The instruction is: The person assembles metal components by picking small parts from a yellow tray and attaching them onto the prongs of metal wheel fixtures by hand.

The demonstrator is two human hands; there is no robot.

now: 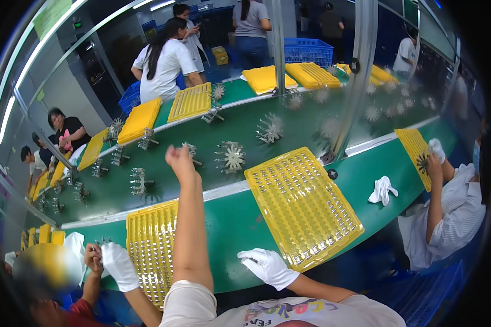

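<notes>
My bare left hand (182, 161) reaches over the green conveyor belt, its fingers curled closed at a small spoked metal fixture (193, 153). Part of that fixture sticks out to the right of the fingers, and the hand hides the rest. My right hand (267, 268), in a white glove, rests low over the green table with its fingers drawn together. A small dark bit shows at its fingertips, too small to name. Touching or just beside that glove is the lower left edge of a yellow tray (305, 210) holding rows of small shiny metal parts.
A second yellow tray (153, 245) lies left of my arm, beside a co-worker's gloved hand (119, 266). More spoked fixtures (233, 157) stand along the belt. A crumpled white glove (383, 191) lies on the table. At right, a co-worker holds a fixture (423, 162). A metal post (357, 82) rises beyond my tray.
</notes>
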